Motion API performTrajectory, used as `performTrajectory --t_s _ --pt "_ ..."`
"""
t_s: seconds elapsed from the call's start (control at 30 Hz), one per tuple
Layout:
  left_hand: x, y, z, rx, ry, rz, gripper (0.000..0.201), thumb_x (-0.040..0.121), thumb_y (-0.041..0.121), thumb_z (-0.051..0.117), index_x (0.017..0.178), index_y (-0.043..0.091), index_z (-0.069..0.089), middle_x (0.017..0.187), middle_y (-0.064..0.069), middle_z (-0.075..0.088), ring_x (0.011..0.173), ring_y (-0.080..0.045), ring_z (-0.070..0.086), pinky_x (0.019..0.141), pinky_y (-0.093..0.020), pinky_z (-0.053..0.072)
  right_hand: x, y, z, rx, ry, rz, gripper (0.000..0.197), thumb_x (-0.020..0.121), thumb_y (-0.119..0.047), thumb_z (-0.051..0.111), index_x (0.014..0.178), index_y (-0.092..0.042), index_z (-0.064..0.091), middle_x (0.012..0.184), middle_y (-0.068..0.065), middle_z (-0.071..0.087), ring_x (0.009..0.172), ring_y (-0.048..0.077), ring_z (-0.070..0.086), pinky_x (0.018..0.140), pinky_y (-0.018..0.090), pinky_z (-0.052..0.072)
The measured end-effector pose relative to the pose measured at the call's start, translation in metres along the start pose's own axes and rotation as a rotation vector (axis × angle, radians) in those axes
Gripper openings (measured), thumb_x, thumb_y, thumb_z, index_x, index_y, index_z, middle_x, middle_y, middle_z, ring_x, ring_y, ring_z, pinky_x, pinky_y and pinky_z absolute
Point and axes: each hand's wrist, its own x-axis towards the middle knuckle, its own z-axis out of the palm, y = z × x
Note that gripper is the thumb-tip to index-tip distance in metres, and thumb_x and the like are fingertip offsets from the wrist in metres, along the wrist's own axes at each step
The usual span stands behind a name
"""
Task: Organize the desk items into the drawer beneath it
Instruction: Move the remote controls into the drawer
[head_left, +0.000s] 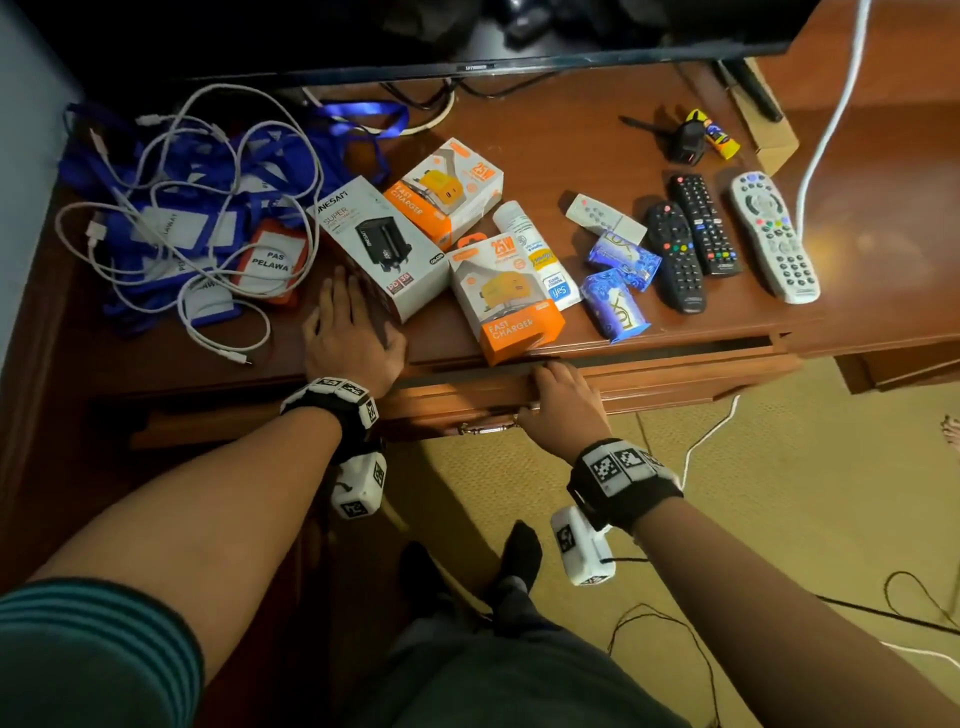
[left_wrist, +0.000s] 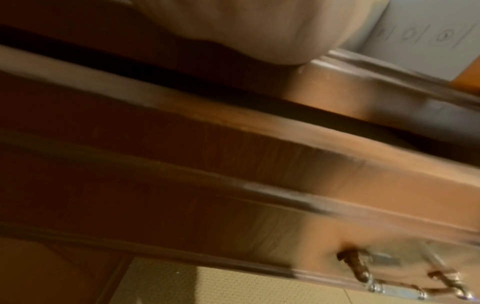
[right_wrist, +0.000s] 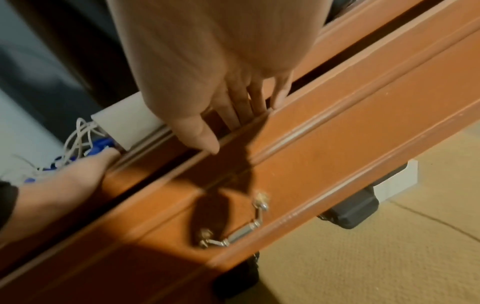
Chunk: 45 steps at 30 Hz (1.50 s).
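Observation:
The wooden drawer (head_left: 649, 384) under the desk stands a narrow gap open. My right hand (head_left: 553, 387) grips its top edge, fingers (right_wrist: 244, 102) hooked into the gap and the thumb on the front, above the metal handle (right_wrist: 233, 232). My left hand (head_left: 348, 322) lies flat on the desk top by the front edge, touching a black-and-white charger box (head_left: 376, 244). Also on the desk are two orange charger boxes (head_left: 506, 296), a white tube (head_left: 540, 260), two blue soap boxes (head_left: 623, 257), several remotes (head_left: 704, 223), and tangled white cables over blue lanyards (head_left: 171, 208).
A TV (head_left: 467, 31) stands at the back of the desk. A black plug and glue stick (head_left: 691, 140) lie at the back right, by a hanging white cable (head_left: 831, 130). Below are beige carpet (head_left: 779, 493), thin cords and my socked feet (head_left: 519, 556).

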Motion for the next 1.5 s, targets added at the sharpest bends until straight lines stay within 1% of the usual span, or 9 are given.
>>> performTrajectory --t_s 0.27,0.5,0.63,0.87,0.97,1.13,1.33,1.4,1.5 --pt "0.004 0.0 -0.001 -0.011 -0.065 -0.053 0.078 0.082 0.042 0.03 0.151 0.006 0.024 0.159 -0.011 0.021 0.147 -0.024 0.017 0.113 -0.04 0.019 -0.014 -0.003 -0.008 0.005 -0.059 0.035 0.032 0.083 -0.033 0.058 0.106 -0.011 0.057 0.114 0.007 0.054 0.114 0.026 0.046 0.092 0.037 0.042" --pt "0.006 -0.002 0.0 -0.024 -0.086 -0.06 0.072 0.089 0.037 0.038 0.151 0.005 0.021 0.16 -0.012 0.016 0.148 -0.025 0.014 0.115 -0.04 0.017 -0.045 0.004 -0.011 0.009 -0.182 0.111 0.021 0.086 -0.026 0.049 0.088 -0.015 0.067 0.086 0.004 0.059 0.082 0.023 0.055 0.072 0.03 0.045" --pt "0.003 -0.004 0.005 -0.057 -0.026 -0.038 0.074 0.086 0.04 0.033 0.149 0.002 0.025 0.159 -0.014 0.021 0.146 -0.027 0.02 0.113 -0.043 0.02 -0.071 0.009 0.0 -0.106 -0.217 0.1 0.035 0.087 -0.033 0.048 0.057 -0.017 0.052 0.064 0.0 0.051 0.067 0.021 0.052 0.061 0.026 0.041" --pt "0.0 -0.005 0.006 -0.084 -0.002 0.003 0.075 0.084 0.039 0.032 0.149 0.002 0.024 0.159 -0.014 0.018 0.146 -0.028 0.019 0.112 -0.045 0.021 -0.128 0.024 0.028 -0.169 -0.343 0.111 0.045 0.087 -0.037 0.05 0.048 -0.017 0.042 0.051 -0.002 0.039 0.05 0.016 0.041 0.05 0.024 0.034" --pt "-0.002 -0.007 0.006 -0.073 0.026 0.026 0.072 0.087 0.039 0.032 0.148 -0.001 0.027 0.158 -0.015 0.022 0.146 -0.028 0.02 0.111 -0.044 0.022 -0.146 0.028 0.039 -0.169 -0.391 0.145 0.046 0.087 -0.038 0.052 0.048 -0.017 0.043 0.049 -0.002 0.039 0.046 0.015 0.037 0.046 0.024 0.031" --pt "-0.005 -0.015 0.011 -0.109 0.042 0.072 0.069 0.089 0.038 0.034 0.145 -0.001 0.033 0.156 -0.016 0.027 0.145 -0.029 0.024 0.111 -0.046 0.024 -0.147 0.028 0.044 -0.095 -0.431 0.223 0.04 0.089 -0.041 0.052 0.058 -0.016 0.056 0.058 0.001 0.054 0.052 0.016 0.049 0.056 0.028 0.046" --pt "-0.058 -0.013 0.005 -0.289 0.092 0.016 0.056 0.081 0.025 0.056 0.135 0.013 0.049 0.154 -0.008 0.035 0.143 -0.025 0.028 0.107 -0.046 0.026 -0.143 0.039 0.036 0.17 -0.487 0.292 0.03 0.092 -0.036 0.052 0.09 -0.009 0.066 0.078 0.004 0.071 0.07 0.016 0.064 0.075 0.032 0.054" --pt "-0.078 -0.003 0.002 -0.358 0.121 0.01 0.049 0.075 0.018 0.06 0.124 0.013 0.059 0.142 -0.011 0.047 0.133 -0.031 0.041 0.101 -0.045 0.033 -0.137 0.046 0.025 0.197 -0.463 0.278 0.025 0.093 -0.036 0.053 0.091 -0.014 0.065 0.078 0.001 0.07 0.064 0.01 0.06 0.069 0.027 0.051" --pt "-0.094 0.026 -0.007 -0.537 0.065 -0.004 0.029 0.079 0.024 0.051 0.098 0.013 0.07 0.097 -0.011 0.066 0.089 -0.034 0.062 0.078 -0.039 0.046 -0.122 0.061 0.004 0.249 -0.394 0.262 0.023 0.092 -0.036 0.055 0.086 -0.016 0.064 0.076 0.003 0.072 0.063 0.011 0.062 0.068 0.028 0.051"
